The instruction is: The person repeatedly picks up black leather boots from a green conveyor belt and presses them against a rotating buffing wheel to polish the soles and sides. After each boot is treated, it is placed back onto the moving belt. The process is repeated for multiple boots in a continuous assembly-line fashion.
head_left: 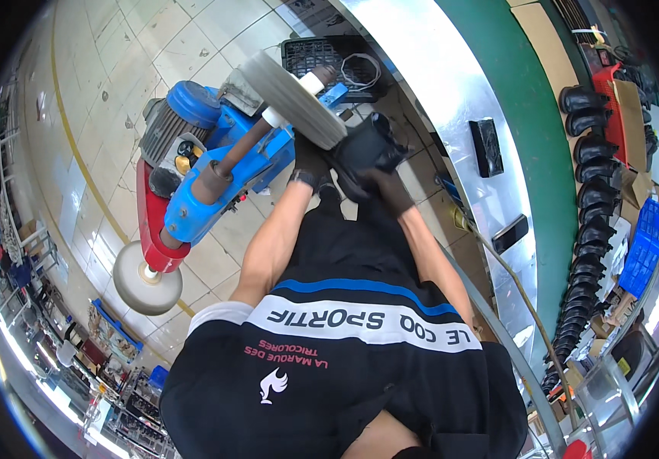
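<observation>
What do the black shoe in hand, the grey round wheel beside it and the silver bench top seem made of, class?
Black shoe: probably leather or imitation, faintly glossy, soft highlights. Grey round wheel: possibly felt or cloth, matt, no shine; blur leaves doubt. Silver bench top: probably metal, polished, bright reflections.

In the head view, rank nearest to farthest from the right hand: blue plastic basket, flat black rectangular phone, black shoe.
1. Black shoe, in the right hand.
2. Black phone, on the metal bench, right.
3. Blue plastic basket, far right.
</observation>
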`<state>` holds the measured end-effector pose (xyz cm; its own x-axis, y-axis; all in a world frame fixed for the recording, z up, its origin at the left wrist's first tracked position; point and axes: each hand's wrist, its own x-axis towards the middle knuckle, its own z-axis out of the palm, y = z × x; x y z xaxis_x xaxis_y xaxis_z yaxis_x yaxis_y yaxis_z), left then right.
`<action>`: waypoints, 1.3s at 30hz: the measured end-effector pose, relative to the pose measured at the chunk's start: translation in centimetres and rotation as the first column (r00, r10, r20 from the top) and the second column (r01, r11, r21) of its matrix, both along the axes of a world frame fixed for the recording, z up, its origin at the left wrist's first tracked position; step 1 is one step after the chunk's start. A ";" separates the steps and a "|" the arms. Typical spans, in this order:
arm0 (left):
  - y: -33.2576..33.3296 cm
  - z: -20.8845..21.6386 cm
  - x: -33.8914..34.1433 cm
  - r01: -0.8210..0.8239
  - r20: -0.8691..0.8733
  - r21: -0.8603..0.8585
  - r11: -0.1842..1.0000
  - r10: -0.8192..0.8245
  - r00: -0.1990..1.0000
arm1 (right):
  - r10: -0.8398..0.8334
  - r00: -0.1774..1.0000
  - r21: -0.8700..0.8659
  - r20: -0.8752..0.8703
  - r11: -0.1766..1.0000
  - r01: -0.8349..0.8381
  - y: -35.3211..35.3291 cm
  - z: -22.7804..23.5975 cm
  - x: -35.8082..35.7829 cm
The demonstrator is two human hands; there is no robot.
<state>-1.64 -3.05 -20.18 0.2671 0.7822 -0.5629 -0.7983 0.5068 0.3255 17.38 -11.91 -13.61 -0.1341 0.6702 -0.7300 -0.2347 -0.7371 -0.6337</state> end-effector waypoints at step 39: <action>-4.1 0.1 -0.1 0.616 -0.674 0.057 0.786 -0.425 0.605 | 0.159 0.919 0.336 0.362 0.897 -0.287 0.1 15.3 5.6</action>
<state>-1.75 -7.16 -20.07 0.3588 0.7544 -0.5497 -0.0064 0.5909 0.8067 23.00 -11.77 1.68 -0.1179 0.8812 -0.4578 0.1682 -0.4367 -0.8838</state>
